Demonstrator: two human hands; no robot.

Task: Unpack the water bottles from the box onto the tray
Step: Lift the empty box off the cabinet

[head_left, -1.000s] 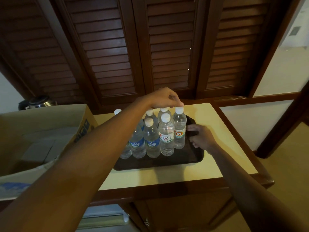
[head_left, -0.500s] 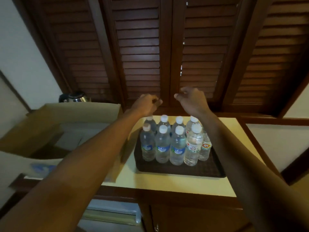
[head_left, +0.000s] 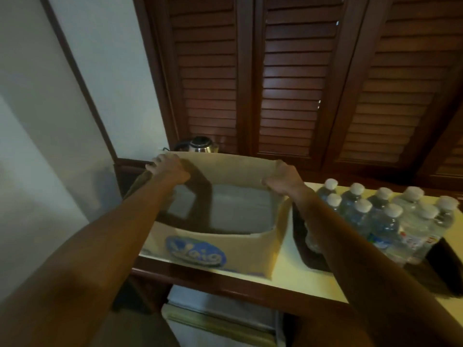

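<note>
An open cardboard box [head_left: 215,249] with a blue oval logo stands on the yellow counter; no bottle shows inside it. My left hand [head_left: 168,169] grips the far flap at its left end. My right hand [head_left: 281,177] grips the same flap at its right end. To the right, several clear water bottles [head_left: 383,221] with white caps stand packed together on a dark tray [head_left: 441,271]. My right forearm hides part of the tray and the lower part of the nearest bottles.
A steel kettle [head_left: 199,145] sits behind the box against dark louvred wooden doors [head_left: 288,78]. The yellow counter [head_left: 288,274] has a dark wooden front edge. A white appliance [head_left: 220,319] stands under the counter. A pale wall [head_left: 50,121] closes the left side.
Both hands left the bottles over the tray and moved left to the box, where they took hold of its far flap. The view swung left, putting the tray at the right edge.
</note>
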